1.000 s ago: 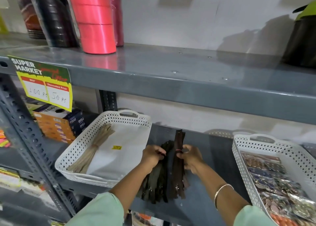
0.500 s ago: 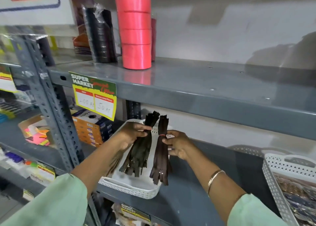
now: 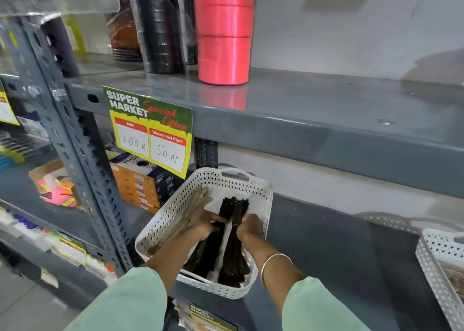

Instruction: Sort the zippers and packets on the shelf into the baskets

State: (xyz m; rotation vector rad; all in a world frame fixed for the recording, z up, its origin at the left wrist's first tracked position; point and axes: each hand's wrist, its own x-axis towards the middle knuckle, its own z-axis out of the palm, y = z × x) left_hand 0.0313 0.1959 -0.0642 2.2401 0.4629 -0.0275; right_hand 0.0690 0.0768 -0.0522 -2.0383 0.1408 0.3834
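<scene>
1. Placing step: the left hand (image 3: 203,224) is clamped on a dark zipper bundle (image 3: 209,243) and the right hand (image 3: 249,228) on a second bundle (image 3: 233,260); both lie inside the basket (image 3: 160,220), lower centre of the frame.
2. Next, I judge, both grips must loosen and the hands lift clear.
3. A beige bundle (image 3: 198,200) lies along the basket's left side.
4. The sign (image 3: 150,130), centre left, reads "SUPER MARKET Special Offer", "100 Rs", "50 Rs"; the boxes (image 3: 140,180) under it read "TRIO".

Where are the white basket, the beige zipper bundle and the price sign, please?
white basket (image 3: 267,205): head view, right wall of the rim.
beige zipper bundle (image 3: 200,199): head view, upper end of the bundle.
price sign (image 3: 150,130): head view, middle of the sign.
</scene>
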